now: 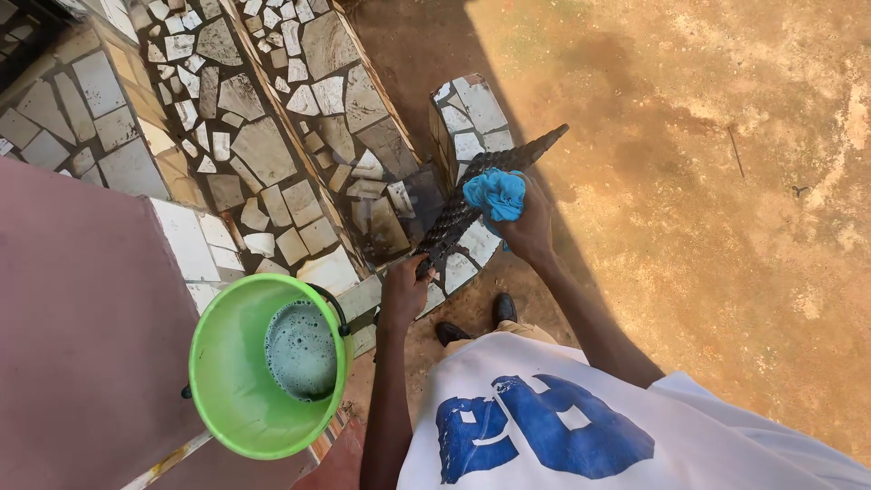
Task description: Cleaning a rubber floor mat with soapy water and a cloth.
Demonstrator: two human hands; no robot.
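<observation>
Centre of frame: a dark ridged mat [472, 195], clenched at its lower end by the left hand [404, 286], is being wiped with a blue cloth [495, 193] grasped in the right hand [531, 227]; further strokes toward the upper tip seem due.

This is the outside of a house, at the edge of a bare yard. To the right lies open ground [726, 181] of packed reddish-brown earth in strong sunlight, with a shadow falling across its far left part. On the left, steps [272, 145] and a low end block [472, 118] are faced with broken pieces of white, grey and tan tile set in mortar. Near left, a green plastic bucket [227, 399] of soapy water stands on a flat dull-red ledge [82, 327].
</observation>
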